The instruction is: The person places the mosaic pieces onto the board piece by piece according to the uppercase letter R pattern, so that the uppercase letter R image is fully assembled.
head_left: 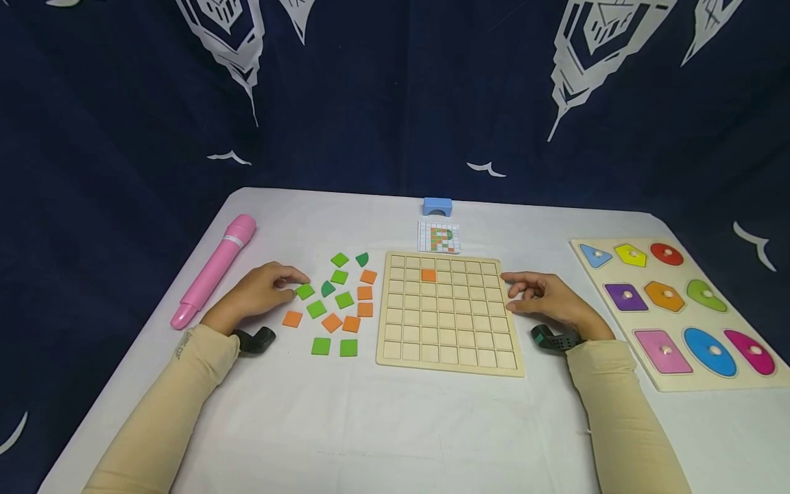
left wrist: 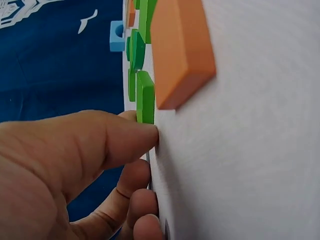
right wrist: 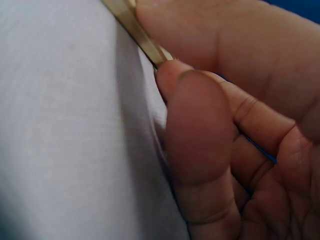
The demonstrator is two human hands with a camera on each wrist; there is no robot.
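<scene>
On the near side of the white table, two beige sleeves are laid, and black wristbands are worn just beyond the cuffs. To the right, a shape board is set down slantwise, and nine coloured pieces are seated in it in three rows.

In the middle, a square grid board is placed. Its right edge is touched by the right hand, whose fingers are loosely bent and rested against the rim, not clenched.

Left of the grid board, loose tiles are scattered: seven green squares, six orange squares and two dark green rounded pieces. The nearest green tile is met by the left hand; thumb and forefinger are held at its edge, but whether it is grasped cannot be told. Farther left, a pink tube is laid at a slant.

On the grid board, one orange tile is seated in the second row from the far side, third column from the left. Just past the far rim, a card is laid, printed with an orange and green R. Behind it, a blue block with an arched notch is placed. Beyond the table, a dark blue curtain is hung, patterned in white.
</scene>
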